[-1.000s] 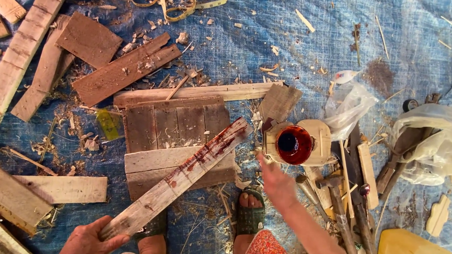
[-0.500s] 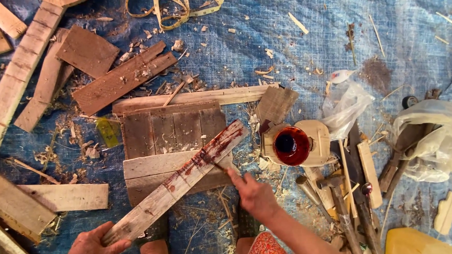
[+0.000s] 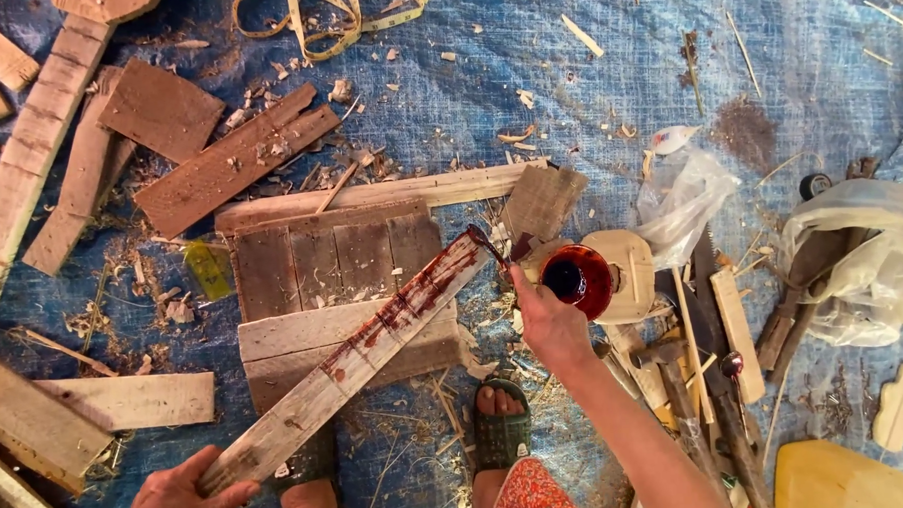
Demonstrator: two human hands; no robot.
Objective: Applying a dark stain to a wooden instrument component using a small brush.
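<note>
A slat [image 3: 360, 359], streaked dark red, lay diagonally across a panel [image 3: 338, 288] on the blue tarp [image 3: 587, 109]. Its lower end was gripped by the left hand [image 3: 185, 499]; a brush [image 3: 493, 248] was held at its upper end by the right hand [image 3: 549, 326], beside a stain jar [image 3: 576, 277].

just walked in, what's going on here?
A person's left hand holds the near end of a long wooden slat that lies across a pallet-like panel. The right hand holds a brush at the slat's far end. Dark red stain covers its upper half. An open pot of red stain sits beside it.
</note>
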